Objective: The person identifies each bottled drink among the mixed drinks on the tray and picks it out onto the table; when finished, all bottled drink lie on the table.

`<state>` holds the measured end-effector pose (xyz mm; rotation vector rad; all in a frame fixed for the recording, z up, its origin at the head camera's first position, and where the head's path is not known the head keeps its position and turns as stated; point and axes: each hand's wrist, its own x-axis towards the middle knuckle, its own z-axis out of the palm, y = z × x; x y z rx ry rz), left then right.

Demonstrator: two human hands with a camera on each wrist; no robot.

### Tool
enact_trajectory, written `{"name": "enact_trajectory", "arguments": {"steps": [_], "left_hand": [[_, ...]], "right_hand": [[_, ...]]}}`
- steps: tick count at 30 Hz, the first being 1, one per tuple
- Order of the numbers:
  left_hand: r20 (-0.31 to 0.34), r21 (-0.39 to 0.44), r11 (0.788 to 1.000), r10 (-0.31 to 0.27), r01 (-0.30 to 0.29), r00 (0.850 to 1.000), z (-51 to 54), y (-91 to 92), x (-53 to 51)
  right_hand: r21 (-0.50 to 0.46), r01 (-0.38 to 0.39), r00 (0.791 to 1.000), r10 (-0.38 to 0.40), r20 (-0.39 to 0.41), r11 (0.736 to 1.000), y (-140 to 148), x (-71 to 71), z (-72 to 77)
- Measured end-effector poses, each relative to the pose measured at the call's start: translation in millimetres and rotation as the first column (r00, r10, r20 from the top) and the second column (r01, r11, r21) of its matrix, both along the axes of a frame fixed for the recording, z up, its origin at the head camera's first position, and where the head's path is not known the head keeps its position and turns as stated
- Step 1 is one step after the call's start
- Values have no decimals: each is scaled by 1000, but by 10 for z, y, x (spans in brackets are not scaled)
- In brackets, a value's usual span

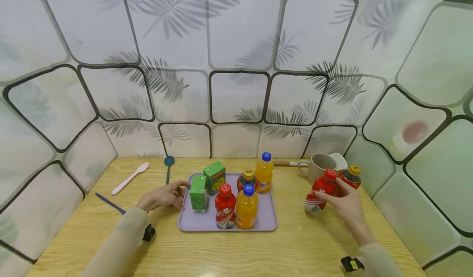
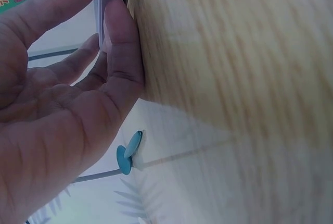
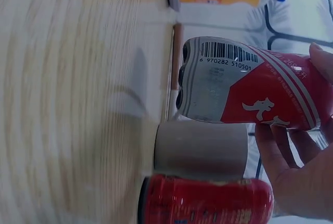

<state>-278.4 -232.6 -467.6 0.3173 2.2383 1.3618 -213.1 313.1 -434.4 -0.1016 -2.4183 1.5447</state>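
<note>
My right hand (image 1: pixel 349 205) grips a red bottle (image 1: pixel 318 193) with a red cap near its upper part. The bottle leans to one side; in the right wrist view its base (image 3: pixel 190 78) is off the wooden table. At the left end of a lilac tray (image 1: pixel 264 225), my left hand (image 1: pixel 168 195) pinches the rim (image 2: pixel 107 5) between thumb and fingers. On the tray stand two green drink cartons (image 1: pixel 199 193), another red bottle (image 1: pixel 225 209), two orange juice bottles (image 1: pixel 246 209) with blue caps, and a dark bottle (image 1: pixel 246 179) with a yellow cap.
Behind the right hand are a beige mug (image 1: pixel 320 166) and a red-labelled bottle (image 1: pixel 350 176) with a yellow cap. A brown handle (image 1: pixel 284 163) lies by the patterned wall. A pink spoon (image 1: pixel 129 179), a teal spoon (image 1: pixel 168 166) and a blue handle (image 1: pixel 110 202) lie at left.
</note>
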Motion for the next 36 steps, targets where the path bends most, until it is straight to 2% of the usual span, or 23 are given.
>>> {"name": "enact_trajectory", "arguments": {"steps": [7, 14, 20, 36], "left_hand": [[0, 4, 1000, 0, 0, 1000, -11, 9, -10], [-5, -9, 1000, 2, -2, 1000, -18, 3, -12], [-12, -14, 1000, 1, -1, 1000, -18, 6, -11], [5, -20, 1000, 12, -12, 1000, -6, 6, -6]], "right_hand": [[-6, 30, 999, -30, 22, 1000, 234, 63, 17], [28, 127, 991, -128, 36, 992, 390, 114, 11], [16, 171, 985, -171, 15, 985, 515, 136, -18], [44, 215, 974, -218, 63, 976, 710, 161, -46]]}}
